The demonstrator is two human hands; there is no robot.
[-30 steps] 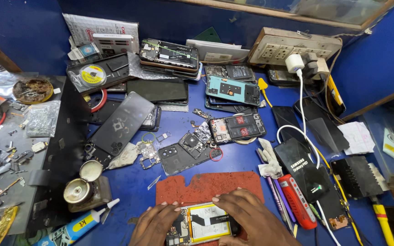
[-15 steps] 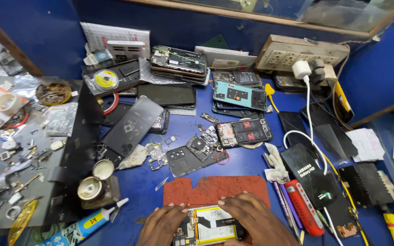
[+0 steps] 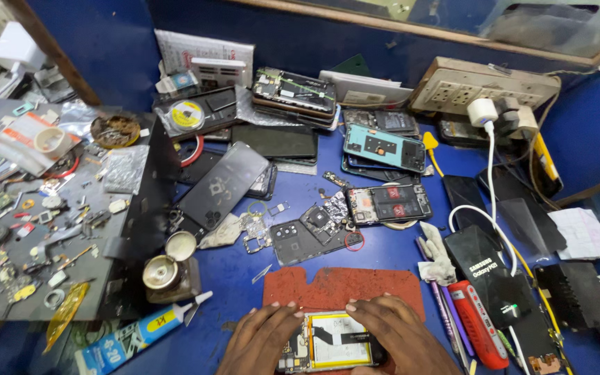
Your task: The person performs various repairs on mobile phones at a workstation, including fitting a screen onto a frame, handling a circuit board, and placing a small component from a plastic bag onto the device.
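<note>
A rust-red mat is laid on the deep blue tabletop. A white and yellow interior is shown by the opened phone. A teal back cover, a red cylindrical tool, a white cable and a blue-and-yellow glue tube are seen.

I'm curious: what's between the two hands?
In the head view, an opened phone lies between the left hand and right hand, both touching it, on a red mat.
</note>
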